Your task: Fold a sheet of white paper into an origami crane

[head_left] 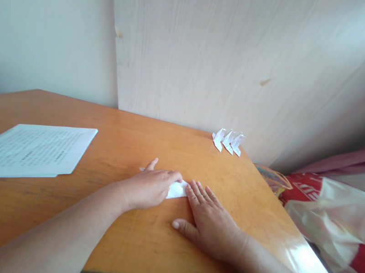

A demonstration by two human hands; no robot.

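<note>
Watching remotely, I log left hand [153,188] curled over folded paper [177,190], grip unclear, right hand [208,217] flat at its end, likely steadying it on the table [137,245].

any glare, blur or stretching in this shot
In the head view, strong glare whitens the right edge of the wooden table; in the same head view, the print on the paper stack is too soft to read, the red and cream items at far right look stretched, and the white paper shows little surface detail.
</note>
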